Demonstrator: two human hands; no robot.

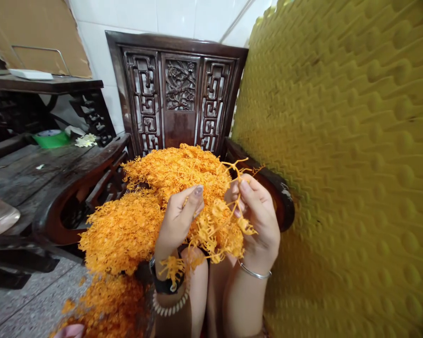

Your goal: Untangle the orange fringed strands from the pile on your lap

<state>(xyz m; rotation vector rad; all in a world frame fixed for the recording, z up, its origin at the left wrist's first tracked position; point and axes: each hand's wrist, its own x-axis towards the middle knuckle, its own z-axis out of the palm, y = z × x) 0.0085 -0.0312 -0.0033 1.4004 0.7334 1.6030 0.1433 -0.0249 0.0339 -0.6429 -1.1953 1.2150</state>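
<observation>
My left hand (179,218) and my right hand (259,218) are raised together over my lap, both closed on an orange plastic sprig (216,227) of tiny flower-like pieces. The left fingers pinch its left side, and the right thumb and fingers pinch a thin branching stem at its upper right. A big heap of the same orange sprigs (151,206) fills the seat of a dark carved wooden chair (179,89) just beyond my hands. More of these sprigs spill down to the floor at lower left. My left wrist carries a watch and a bead bracelet; my right wrist has a thin bangle.
A large yellow dimpled foam sheet (345,164) stands upright along the whole right side. At left is a dark wooden bench (28,173) with a green tape roll (51,138) and small white flowers. Cardboard leans on the tiled wall behind.
</observation>
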